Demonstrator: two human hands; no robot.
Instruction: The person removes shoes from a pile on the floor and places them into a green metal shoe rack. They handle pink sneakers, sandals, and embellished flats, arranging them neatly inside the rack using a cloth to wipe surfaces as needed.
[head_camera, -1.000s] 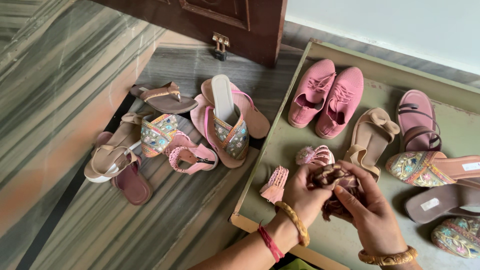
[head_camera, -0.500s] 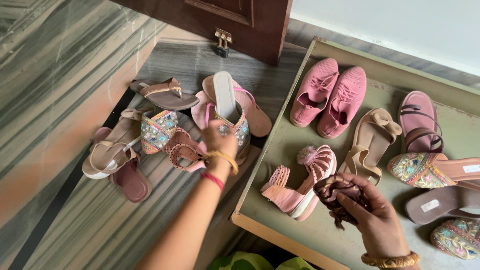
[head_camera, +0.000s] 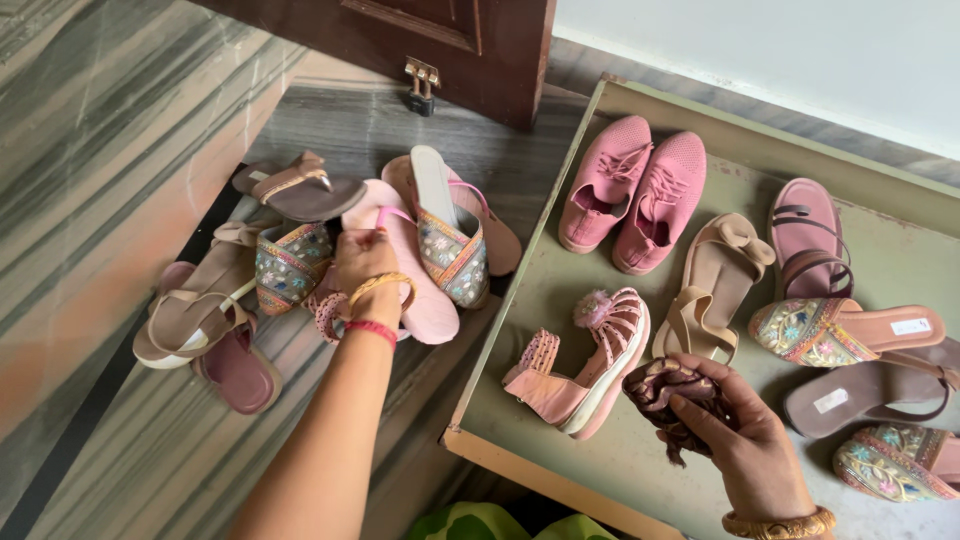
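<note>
On the striped stone floor (head_camera: 110, 170), left of the low olive-green board (head_camera: 560, 270): left hand (head_camera: 362, 268) now deeper in the heap than half a second ago, fingers curled onto the smooth pale pink flat sandal (head_camera: 405, 270), thumb at its thin strap; grip looks closed on it, though the fingertips are partly hidden. Gold bangle and red thread band on that wrist. Beside it, to the left, an embroidered floral wedge sandal (head_camera: 290, 270), and nearer, a tan strappy sandal (head_camera: 190, 315) lying over a maroon sole.

Near right, above the board: right hand (head_camera: 745, 450) clamped on a crumpled dark brown patterned cloth (head_camera: 672, 390), held much as before. Hands well apart.

Just left of the cloth, on the board: pink woven-strap platform sandal with a fluffy pom-pom (head_camera: 590, 360), tipped on its side, unmoved. Farther back, a pair of pink knitted lace-up shoes (head_camera: 640, 185), mesh-textured; right of them a beige knotted slide (head_camera: 715, 280).
</note>
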